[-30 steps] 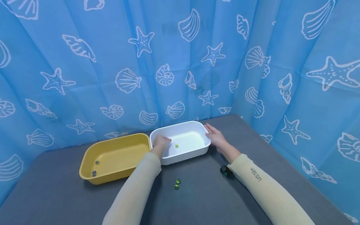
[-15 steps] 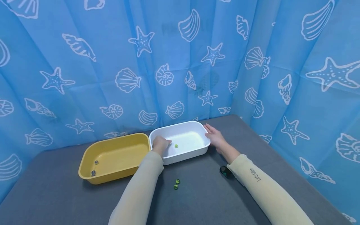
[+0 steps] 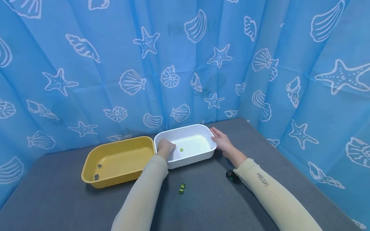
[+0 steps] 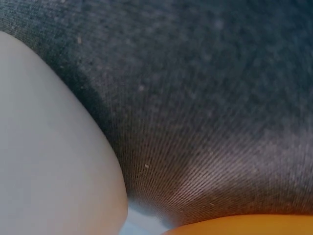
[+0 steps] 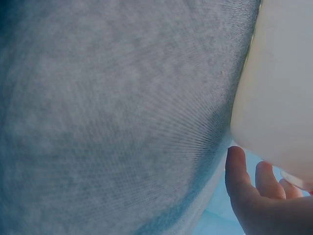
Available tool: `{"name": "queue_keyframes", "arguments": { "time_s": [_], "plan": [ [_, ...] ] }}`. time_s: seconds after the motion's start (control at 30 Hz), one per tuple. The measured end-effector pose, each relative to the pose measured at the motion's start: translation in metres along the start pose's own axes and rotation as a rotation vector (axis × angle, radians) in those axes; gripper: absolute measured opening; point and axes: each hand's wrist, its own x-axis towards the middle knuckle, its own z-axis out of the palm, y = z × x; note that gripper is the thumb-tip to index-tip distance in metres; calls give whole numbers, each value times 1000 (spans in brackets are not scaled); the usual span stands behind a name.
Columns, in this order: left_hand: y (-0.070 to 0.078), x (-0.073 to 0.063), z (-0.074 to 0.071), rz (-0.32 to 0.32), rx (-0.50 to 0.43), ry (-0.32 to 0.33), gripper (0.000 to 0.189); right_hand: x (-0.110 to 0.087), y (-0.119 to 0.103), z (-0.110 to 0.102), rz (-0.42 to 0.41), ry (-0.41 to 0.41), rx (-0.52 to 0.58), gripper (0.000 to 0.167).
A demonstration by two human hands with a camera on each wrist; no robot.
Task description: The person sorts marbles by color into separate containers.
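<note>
Inside the left end of the white bin (image 3: 199, 155) is my left hand (image 3: 164, 148), reaching over the front wall with its fingers bent low toward the floor. A tiny pale spot shows at its fingertips; I cannot tell whether it pinches something there. Just right of it lies a small yellow-green marble (image 3: 181, 149). My right hand (image 3: 222, 141) holds the bin's right end, thumb at the rim and fingers along the outside. In the right wrist view, those fingers (image 5: 237, 169) sit against the white wall (image 5: 279, 98). The left wrist view misses the left fingers.
A yellow bin (image 3: 127, 157) stands against the white one's left, with a few grey marbles (image 3: 96, 177) inside. Two green marbles (image 3: 182, 188) lie on the grey cloth (image 3: 208, 199) in front. A dark object (image 3: 231, 175) lies by the right sleeve. A blue curtain (image 3: 173, 48) hangs behind.
The left forearm has shifted slightly right, and the left hand stays low in the white bin. My right hand keeps its place at the right end.
</note>
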Motion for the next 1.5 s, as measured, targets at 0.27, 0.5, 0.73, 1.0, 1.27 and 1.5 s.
{"name": "queue_keyframes", "arguments": {
  "time_s": [0.27, 0.5, 0.73, 1.0, 1.27, 1.5],
  "plan": [
    [-1, -3, -4, 14, -49, -14, 37, -4, -2, 1, -6, 3, 1, 55],
    [3, 2, -21, 84, -358, -20, 27, -1, -1, 0, -20, 1, -5, 54],
    [-4, -14, -51, 90, -493, -105, 32, 0, 0, 1, -27, -5, -16, 55],
    [-25, -49, -70, 288, -408, -157, 32, 1, 0, 1, -29, -11, -18, 55],
    [-48, -77, -79, 490, -236, -243, 34, 0, 0, -1, -33, -5, -16, 55],
    [-80, -92, -72, 713, -115, -372, 36, 1, 0, -1, -29, -14, -11, 54]
  ]
}}
